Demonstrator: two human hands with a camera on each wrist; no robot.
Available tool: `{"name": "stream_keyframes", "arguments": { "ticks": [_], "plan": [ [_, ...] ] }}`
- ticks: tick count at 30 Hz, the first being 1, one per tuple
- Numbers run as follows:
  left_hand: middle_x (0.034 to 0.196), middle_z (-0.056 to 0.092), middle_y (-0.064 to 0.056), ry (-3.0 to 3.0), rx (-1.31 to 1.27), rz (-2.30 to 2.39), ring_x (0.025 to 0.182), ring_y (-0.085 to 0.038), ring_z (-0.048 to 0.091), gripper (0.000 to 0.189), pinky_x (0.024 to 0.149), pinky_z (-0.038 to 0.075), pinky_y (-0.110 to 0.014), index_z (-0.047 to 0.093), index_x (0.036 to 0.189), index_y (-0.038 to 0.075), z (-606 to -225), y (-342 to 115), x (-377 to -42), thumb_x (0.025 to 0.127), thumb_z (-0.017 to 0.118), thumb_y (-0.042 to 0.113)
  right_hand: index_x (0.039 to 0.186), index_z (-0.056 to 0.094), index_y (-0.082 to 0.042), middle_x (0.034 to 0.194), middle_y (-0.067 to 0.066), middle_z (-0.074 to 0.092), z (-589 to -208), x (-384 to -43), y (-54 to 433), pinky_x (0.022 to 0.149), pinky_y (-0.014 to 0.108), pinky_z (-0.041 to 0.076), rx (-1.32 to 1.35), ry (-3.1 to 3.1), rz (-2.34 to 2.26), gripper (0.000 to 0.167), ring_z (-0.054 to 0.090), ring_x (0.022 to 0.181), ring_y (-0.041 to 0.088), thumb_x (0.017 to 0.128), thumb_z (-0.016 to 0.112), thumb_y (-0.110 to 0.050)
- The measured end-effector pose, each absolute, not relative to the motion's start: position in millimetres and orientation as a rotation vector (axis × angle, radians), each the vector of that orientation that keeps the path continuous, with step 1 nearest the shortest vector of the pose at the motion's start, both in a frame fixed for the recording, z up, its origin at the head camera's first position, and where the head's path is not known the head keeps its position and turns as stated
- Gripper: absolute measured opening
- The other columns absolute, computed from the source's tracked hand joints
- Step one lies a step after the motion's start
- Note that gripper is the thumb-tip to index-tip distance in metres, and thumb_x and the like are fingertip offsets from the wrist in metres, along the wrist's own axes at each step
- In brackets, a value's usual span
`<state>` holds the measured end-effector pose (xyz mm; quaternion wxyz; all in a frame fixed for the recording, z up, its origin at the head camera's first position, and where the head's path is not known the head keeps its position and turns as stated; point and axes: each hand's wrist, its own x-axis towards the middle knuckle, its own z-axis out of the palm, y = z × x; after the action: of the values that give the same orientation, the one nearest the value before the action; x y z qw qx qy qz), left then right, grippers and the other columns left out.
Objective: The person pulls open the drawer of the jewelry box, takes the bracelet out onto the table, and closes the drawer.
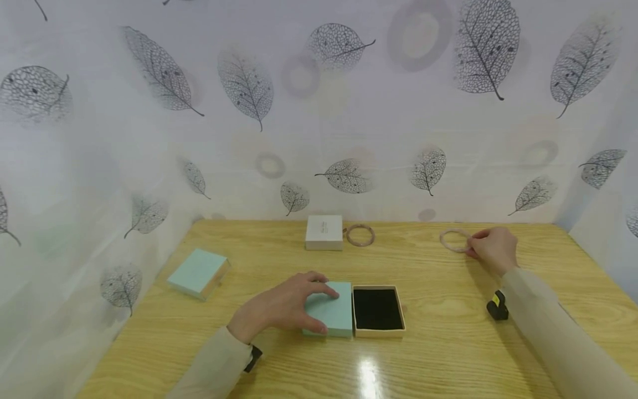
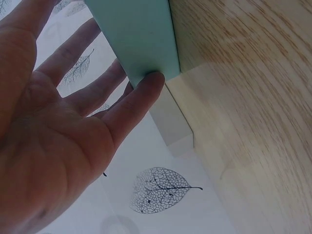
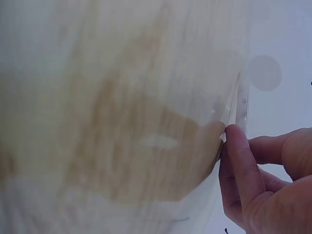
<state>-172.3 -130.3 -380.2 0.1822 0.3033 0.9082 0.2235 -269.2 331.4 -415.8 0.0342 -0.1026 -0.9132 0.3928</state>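
Note:
My left hand (image 1: 291, 305) rests over a mint-green square box piece (image 1: 339, 310), thumb at its front edge and fingers spread across the top. In the left wrist view the fingers (image 2: 139, 105) look fairly straight against its mint side (image 2: 141, 39). Directly to its right lies an open shallow box (image 1: 379, 333) with a black lining (image 1: 377, 309). Toward the back right, my right hand (image 1: 494, 248) pinches the right side of a pale bangle (image 1: 456, 250) between thumb and fingers. The right wrist view shows the pinching fingertips (image 3: 236, 139); the bangle is hard to make out there.
A white box (image 1: 324, 235) with small lettering stands at the back, beside a brownish-pink bangle (image 1: 360, 244). Another mint-green box (image 1: 197, 271) lies at the left. A leaf-printed curtain (image 1: 379, 127) bounds the wooden table (image 1: 423, 360) behind and at the sides.

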Motion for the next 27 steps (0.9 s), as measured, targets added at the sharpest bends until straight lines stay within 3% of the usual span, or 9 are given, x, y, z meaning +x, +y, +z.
{"name": "stream_keyframes", "arguments": {
  "ticks": [6,11,17,22,27],
  "plan": [
    [0.158,0.045,-0.009,2.56,0.856,0.628,0.147,-0.034,0.04,0.061,0.12,0.037,-0.057,0.064,0.137,0.025,-380.6,-129.3,-172.8,0.082,0.085,0.043,0.114,0.066,0.02,0.069,0.002,0.073,-417.9,-271.3,336.9,0.054,0.015,0.054,-0.358,-2.791,1.188,0.037,0.065,0.055,0.002,0.088,0.062,-0.007],
    [0.157,0.045,-0.009,2.566,0.867,0.617,0.145,-0.033,0.042,0.061,0.119,0.039,-0.056,0.064,0.136,0.025,-381.6,-129.2,-173.6,0.082,0.085,0.042,0.108,0.067,0.02,0.075,0.011,0.072,-419.1,-272.6,335.4,0.052,0.016,0.052,-0.351,-2.79,1.136,0.034,0.06,0.056,0.002,0.087,0.062,-0.006],
    [0.156,0.046,-0.009,2.572,0.872,0.617,0.144,-0.033,0.043,0.061,0.118,0.04,-0.056,0.065,0.136,0.025,-381.5,-130.4,-173.6,0.081,0.086,0.042,0.101,0.069,0.018,0.081,0.022,0.072,-419.7,-272.9,330.9,0.058,0.017,0.047,-0.314,-2.806,1.017,0.028,0.064,0.066,0.017,0.088,0.062,-0.006],
    [0.156,0.046,-0.01,2.569,0.868,0.623,0.144,-0.034,0.043,0.061,0.119,0.039,-0.056,0.065,0.136,0.024,-380.9,-131.2,-173.3,0.081,0.086,0.042,0.099,0.069,0.018,0.081,0.024,0.072,-420.1,-274.5,329.6,0.072,0.038,0.053,-0.305,-2.816,0.983,0.028,0.065,0.083,0.04,0.087,0.063,-0.006],
    [0.156,0.046,-0.01,2.569,0.873,0.627,0.145,-0.034,0.043,0.061,0.119,0.039,-0.056,0.065,0.136,0.024,-381.6,-131.3,-172.7,0.081,0.086,0.043,0.097,0.069,0.018,0.084,0.028,0.071,-421.3,-276.3,330.8,0.084,0.056,0.05,-0.289,-2.812,0.934,0.027,0.062,0.088,0.047,0.087,0.062,-0.006]
  ]
}}
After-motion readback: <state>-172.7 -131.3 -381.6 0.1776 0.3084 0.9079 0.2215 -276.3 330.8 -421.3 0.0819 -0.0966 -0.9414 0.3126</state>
